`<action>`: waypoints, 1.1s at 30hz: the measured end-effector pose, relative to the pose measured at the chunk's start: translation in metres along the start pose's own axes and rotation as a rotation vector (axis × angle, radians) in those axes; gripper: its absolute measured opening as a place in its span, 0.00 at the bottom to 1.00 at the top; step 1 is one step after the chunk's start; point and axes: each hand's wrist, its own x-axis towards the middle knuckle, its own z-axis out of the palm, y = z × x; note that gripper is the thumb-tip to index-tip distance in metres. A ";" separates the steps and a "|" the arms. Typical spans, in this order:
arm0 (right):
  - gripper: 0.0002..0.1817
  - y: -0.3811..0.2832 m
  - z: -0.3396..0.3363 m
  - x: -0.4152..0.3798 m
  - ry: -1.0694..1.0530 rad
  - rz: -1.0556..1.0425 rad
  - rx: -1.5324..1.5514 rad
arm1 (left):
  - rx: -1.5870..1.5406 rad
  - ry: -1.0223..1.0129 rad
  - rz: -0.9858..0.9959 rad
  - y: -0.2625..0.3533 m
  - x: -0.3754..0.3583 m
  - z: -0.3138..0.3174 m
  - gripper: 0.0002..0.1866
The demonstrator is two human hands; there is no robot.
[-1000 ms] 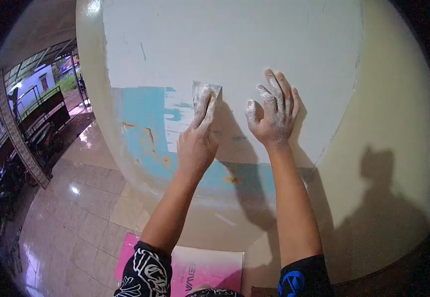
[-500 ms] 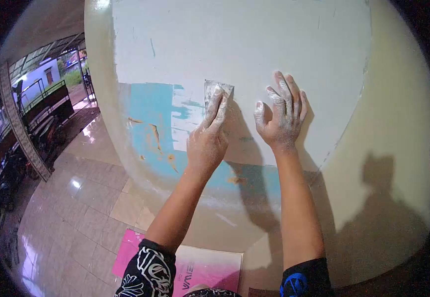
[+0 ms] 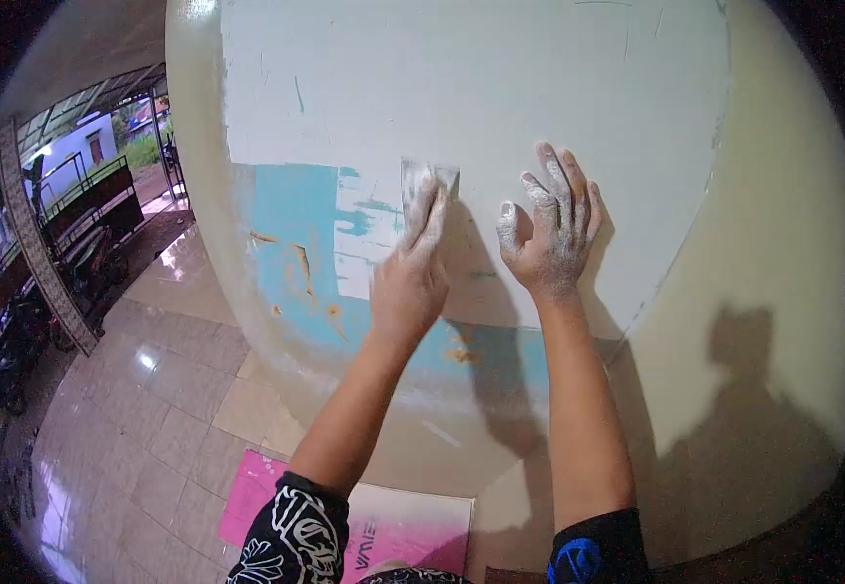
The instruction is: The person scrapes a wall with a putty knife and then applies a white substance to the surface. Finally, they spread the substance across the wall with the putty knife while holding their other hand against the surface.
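Observation:
My left hand presses a thin, grey, dust-streaked piece of sandpaper against the wall, its fingers laid straight over it and slightly blurred. The piece's upper edge shows above the fingertips; the rest lies under them. To the right, my right hand rests on the white surface with fingers spread, holding nothing. White dust coats both hands. Around them is a white-coated patch of wall. Left of and below the left hand, a teal painted area shows brown-stained cracks and streaky white edges.
A pink and white box or board lies on the floor below my arms. Glossy floor tiles run to the left, towards a post and parked motorbikes. My shadow falls on the cream wall at right.
My left hand and the sandpaper have shifted only slightly on the wall. The right hand stays spread in nearly the same spot, while the view has moved a little.

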 end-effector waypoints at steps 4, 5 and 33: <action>0.13 -0.001 -0.001 0.001 -0.022 0.017 0.020 | 0.000 -0.091 -0.044 -0.027 -0.080 0.023 0.36; 0.14 -0.001 0.000 0.000 -0.021 0.010 0.000 | -0.005 -0.097 -0.037 -0.032 -0.087 0.027 0.38; 0.16 -0.003 -0.007 -0.005 -0.083 0.013 0.010 | -0.315 0.092 -0.043 -0.011 -0.052 -0.010 0.32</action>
